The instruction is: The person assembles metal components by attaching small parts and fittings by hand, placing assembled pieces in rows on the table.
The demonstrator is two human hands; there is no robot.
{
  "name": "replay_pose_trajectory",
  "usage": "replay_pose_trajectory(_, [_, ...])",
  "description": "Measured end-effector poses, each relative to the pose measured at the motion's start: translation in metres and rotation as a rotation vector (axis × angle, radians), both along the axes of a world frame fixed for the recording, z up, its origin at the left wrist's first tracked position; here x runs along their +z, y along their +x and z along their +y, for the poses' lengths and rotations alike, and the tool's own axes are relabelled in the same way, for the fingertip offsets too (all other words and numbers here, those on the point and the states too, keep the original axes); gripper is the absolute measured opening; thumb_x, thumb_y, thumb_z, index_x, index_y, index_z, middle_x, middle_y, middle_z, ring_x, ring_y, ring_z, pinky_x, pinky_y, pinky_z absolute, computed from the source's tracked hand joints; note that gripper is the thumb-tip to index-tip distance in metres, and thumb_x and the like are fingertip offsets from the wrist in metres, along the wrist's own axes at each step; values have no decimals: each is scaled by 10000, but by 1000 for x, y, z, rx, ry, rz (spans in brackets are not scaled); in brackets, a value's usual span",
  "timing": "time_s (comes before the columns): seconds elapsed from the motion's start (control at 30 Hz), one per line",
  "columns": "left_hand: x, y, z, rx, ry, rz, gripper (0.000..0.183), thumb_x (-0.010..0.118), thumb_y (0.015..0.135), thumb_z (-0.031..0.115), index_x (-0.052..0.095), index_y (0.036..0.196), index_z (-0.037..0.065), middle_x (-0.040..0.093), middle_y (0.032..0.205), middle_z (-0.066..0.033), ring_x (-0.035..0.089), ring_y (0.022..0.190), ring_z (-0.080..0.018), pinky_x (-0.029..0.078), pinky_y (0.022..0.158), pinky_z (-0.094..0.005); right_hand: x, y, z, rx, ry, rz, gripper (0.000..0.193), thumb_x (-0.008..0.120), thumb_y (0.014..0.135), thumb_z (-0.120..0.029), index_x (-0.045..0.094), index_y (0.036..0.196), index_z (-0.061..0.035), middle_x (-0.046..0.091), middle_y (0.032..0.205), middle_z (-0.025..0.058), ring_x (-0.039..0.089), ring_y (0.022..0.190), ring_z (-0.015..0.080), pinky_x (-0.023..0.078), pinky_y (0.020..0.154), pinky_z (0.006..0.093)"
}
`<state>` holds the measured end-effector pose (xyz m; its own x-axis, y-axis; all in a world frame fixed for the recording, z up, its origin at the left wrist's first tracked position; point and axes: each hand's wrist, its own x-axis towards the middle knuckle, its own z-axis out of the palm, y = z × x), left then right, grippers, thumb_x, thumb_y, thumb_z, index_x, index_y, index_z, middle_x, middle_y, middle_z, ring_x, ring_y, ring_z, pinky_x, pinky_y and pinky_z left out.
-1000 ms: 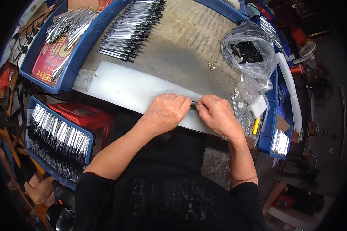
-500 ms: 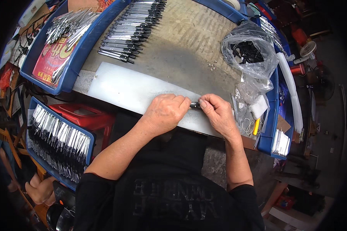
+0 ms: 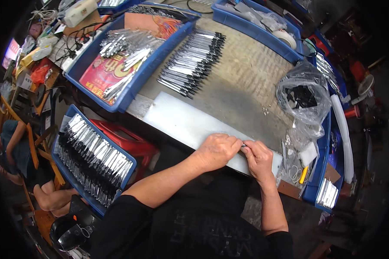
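Over the right part of a white board (image 3: 181, 118) at the table's near edge, my two hands meet. Between their fingertips shows a short dark piece of a pen (image 3: 244, 146); the rest of it is hidden by the fingers. My left hand (image 3: 218, 151) is closed around one end, knuckles up. My right hand (image 3: 259, 160) pinches the other end between thumb and fingers. Beyond the board lies a row of silver-and-black pens (image 3: 192, 62), side by side on the table.
At the left, a blue bin (image 3: 132, 93) holds loose pen parts; a lower blue crate (image 3: 132, 166) of packed pens stands by a red stool (image 3: 125, 138). At right are a clear bag (image 3: 304, 97) of black parts, tiny metal pieces (image 3: 266, 111) and a yellow-handled tool (image 3: 304, 174).
The whole view has shifted, so the table and hands appear lower and further right. Both hands still grip the pen, with less of its dark part showing between them.
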<state>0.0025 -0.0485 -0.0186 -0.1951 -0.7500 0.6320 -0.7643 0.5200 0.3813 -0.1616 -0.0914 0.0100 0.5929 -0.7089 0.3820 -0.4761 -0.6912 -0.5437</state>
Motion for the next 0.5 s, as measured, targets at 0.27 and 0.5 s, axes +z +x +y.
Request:
replay_pose_trajectory(0.27, [1,3,0,-55,-21,39,116,589,717,69,549,822,40,508,616,-65,560,565,-230,448,515,-343,-3,-11,-3,43,69,-47,238,681,752,-106,621,961,-9,591,745,124,565,619,261,450,564,336])
replay_pose_trajectory(0.5, [7,8,1,-35,21,-24,132,632,749,126,531,786,50,517,626,-70,570,579,-234,454,515,-347,-7,-8,-4,48,102,-146,324,708,730,-105,610,1020,1,627,814,120,605,685,228,480,612,314])
